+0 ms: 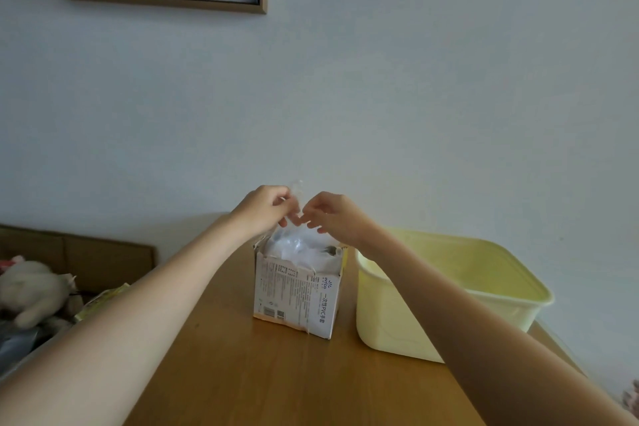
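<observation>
On a wooden desk (259, 373) against a pale wall, a clear disposable glove (297, 188) hangs just above the torn-open PVC glove box (297, 294) standing mid-desk. The left hand (262, 209) and right hand (333, 218) each close their grip on it, pinching the film. A yellow plastic tub (390, 322) sits just beside the box, and a plush toy (31, 287) lies off the desk's left edge.

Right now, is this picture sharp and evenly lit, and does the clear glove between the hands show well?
Head view: soft, dim light, no hard shadows; the wide lens stretches the forearms and bends the table; the clear glove, pinched by left hand and right hand above the glove box, is faint against the wall.
</observation>
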`<act>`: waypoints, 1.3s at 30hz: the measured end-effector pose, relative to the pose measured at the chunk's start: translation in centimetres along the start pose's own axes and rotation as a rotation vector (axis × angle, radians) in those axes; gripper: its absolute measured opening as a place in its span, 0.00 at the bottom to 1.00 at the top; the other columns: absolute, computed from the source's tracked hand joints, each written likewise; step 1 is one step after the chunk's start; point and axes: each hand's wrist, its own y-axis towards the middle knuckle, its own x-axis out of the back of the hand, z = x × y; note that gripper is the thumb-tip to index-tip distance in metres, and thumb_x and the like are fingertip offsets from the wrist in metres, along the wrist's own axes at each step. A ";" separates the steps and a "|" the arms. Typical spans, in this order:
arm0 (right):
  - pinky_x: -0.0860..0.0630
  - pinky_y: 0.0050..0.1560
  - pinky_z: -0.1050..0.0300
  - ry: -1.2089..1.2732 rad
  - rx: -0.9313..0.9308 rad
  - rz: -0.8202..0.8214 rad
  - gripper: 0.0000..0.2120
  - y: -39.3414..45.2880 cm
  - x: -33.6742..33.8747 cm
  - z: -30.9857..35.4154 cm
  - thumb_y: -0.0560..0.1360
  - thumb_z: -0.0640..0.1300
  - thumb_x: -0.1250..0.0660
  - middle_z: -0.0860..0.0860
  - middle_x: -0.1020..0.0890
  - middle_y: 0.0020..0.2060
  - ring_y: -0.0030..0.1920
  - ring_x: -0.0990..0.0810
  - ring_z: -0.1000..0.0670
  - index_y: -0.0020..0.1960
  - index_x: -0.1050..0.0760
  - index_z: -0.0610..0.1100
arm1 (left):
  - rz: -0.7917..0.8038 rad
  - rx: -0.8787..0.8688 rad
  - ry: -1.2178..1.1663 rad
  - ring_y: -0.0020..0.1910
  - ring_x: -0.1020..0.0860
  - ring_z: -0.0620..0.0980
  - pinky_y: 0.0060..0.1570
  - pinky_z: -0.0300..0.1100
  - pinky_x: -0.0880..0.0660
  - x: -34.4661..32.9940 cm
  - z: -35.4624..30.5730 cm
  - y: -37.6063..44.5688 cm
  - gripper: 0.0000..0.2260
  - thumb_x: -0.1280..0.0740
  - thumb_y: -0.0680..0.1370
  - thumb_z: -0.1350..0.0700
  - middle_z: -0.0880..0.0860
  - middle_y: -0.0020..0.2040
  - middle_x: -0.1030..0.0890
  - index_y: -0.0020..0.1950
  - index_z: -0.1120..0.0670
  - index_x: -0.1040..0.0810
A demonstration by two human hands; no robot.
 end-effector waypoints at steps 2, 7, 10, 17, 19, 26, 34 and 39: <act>0.26 0.58 0.49 -0.080 -0.019 0.110 0.09 -0.1 -0.7 -0.4 0.77 0.39 0.38 0.44 0.20 0.56 0.53 0.22 0.46 0.56 0.26 0.41 | -0.030 0.006 -0.035 0.35 0.25 0.45 0.34 0.37 0.32 0.5 0.0 -0.1 0.11 0.42 0.81 0.57 0.50 0.39 0.18 0.41 0.53 0.25; 0.31 0.57 0.56 -0.481 0.058 0.433 0.20 -0.8 -3.1 -0.6 0.79 0.50 0.40 0.47 0.27 0.64 0.62 0.28 0.46 0.68 0.33 0.43 | -0.049 0.015 -0.165 0.34 0.27 0.45 0.35 0.36 0.29 0.8 -0.1 0.2 0.11 0.42 0.81 0.58 0.52 0.37 0.21 0.42 0.56 0.25; 0.31 0.58 0.54 -0.606 0.040 0.499 0.25 -0.4 -4.0 -0.5 0.78 0.57 0.41 0.46 0.26 0.63 0.62 0.27 0.45 0.69 0.32 0.44 | -0.067 0.000 -0.214 0.34 0.27 0.46 0.38 0.36 0.27 1.1 -0.8 0.5 0.11 0.42 0.82 0.58 0.52 0.36 0.23 0.42 0.57 0.25; 0.29 0.62 0.50 -0.619 -0.026 0.541 0.25 0.1 -5.0 -1.2 0.74 0.60 0.36 0.48 0.23 0.59 0.60 0.26 0.45 0.66 0.30 0.48 | -0.293 -0.117 -0.452 0.28 0.29 0.43 0.31 0.31 0.27 2.6 -5.4 2.2 0.12 0.41 0.81 0.60 0.51 0.32 0.26 0.38 0.54 0.26; 0.30 0.61 0.54 -0.567 -0.016 0.498 0.25 -0.1 -4.6 -1.0 0.74 0.59 0.36 0.49 0.24 0.60 0.61 0.27 0.47 0.67 0.30 0.48 | -0.320 -0.157 -0.346 0.25 0.29 0.40 0.29 0.32 0.28 3.1 -6.5 2.5 0.12 0.41 0.79 0.60 0.51 0.31 0.24 0.37 0.53 0.26; 0.25 0.59 0.51 -0.025 0.018 0.179 0.22 -2.0 1.7 1.7 0.72 0.53 0.31 0.43 0.19 0.54 0.54 0.20 0.45 0.58 0.23 0.38 | -0.464 -0.054 -0.223 0.27 0.25 0.44 0.27 0.35 0.31 2.6 -6.7 2.2 0.09 0.44 0.80 0.58 0.49 0.29 0.21 0.41 0.54 0.29; 0.28 0.39 0.66 0.330 0.021 -0.290 0.10 -2.7 4.4 1.8 0.79 0.46 0.39 0.49 0.21 0.38 0.37 0.24 0.53 0.46 0.25 0.41 | -0.363 0.033 -0.251 0.29 0.22 0.47 0.26 0.33 0.26 -0.1 -8.1 1.4 0.07 0.48 0.83 0.53 0.55 0.42 0.18 0.54 0.54 0.33; 0.31 0.37 0.68 0.121 0.005 -0.160 0.06 -3.2 3.8 0.8 0.72 0.42 0.29 0.50 0.23 0.37 0.37 0.27 0.54 0.42 0.23 0.40 | -0.441 0.057 -0.384 0.25 0.22 0.44 0.25 0.33 0.25 0.0 -9.7 2.1 0.06 0.50 0.83 0.53 0.55 0.39 0.19 0.55 0.53 0.36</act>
